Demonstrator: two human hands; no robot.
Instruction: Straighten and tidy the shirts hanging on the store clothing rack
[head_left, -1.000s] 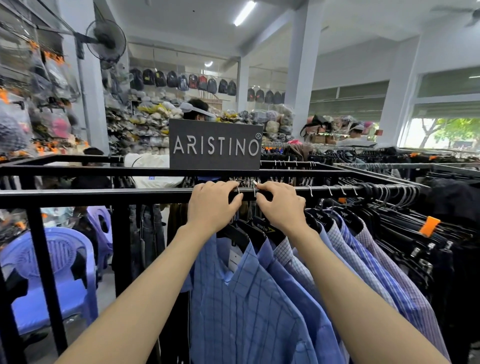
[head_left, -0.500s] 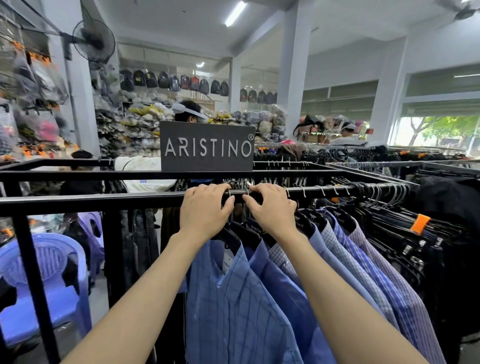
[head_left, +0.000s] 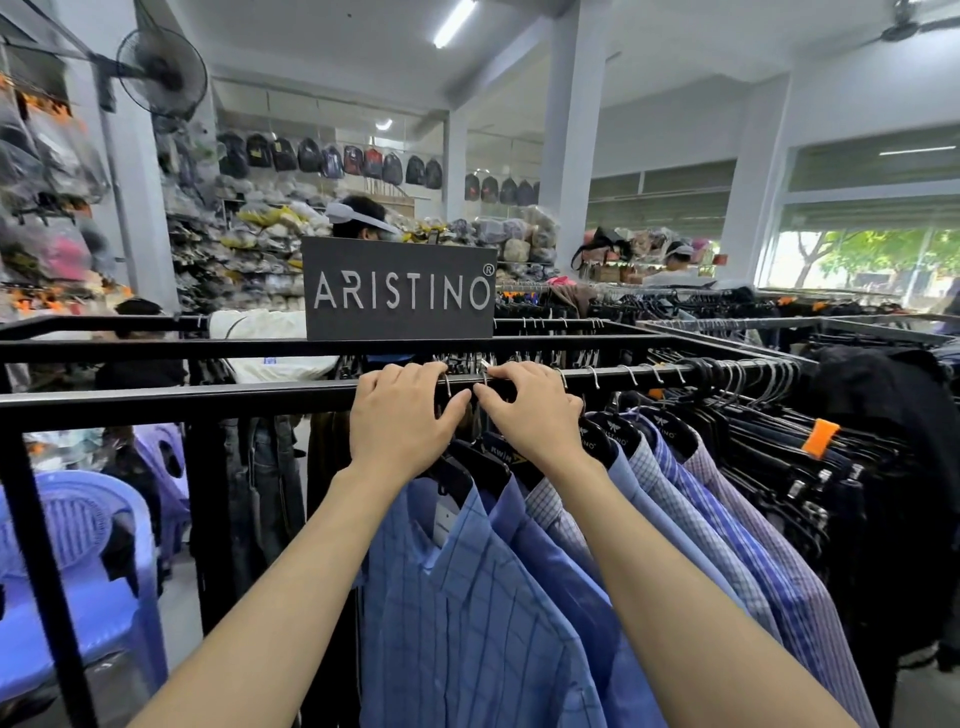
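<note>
While both hands sit on the rail, tidying only partly done.

Left hand (head_left: 402, 415) curled over the rail (head_left: 182, 401), fingers (head_left: 415, 371) wrapped across the top, thumb beneath, pinching near a hanger hook (head_left: 445, 382). Right hand (head_left: 530, 410) bent the same way just beside it, fingertips (head_left: 511, 370) on the next hooks; exact hold unclear. Blue shirts (head_left: 483, 597) hanging directly below the fingers, bunched and overlapping; further shirts to the right evenly spaced. Spacing under the fingers apparently left to even out.
</note>
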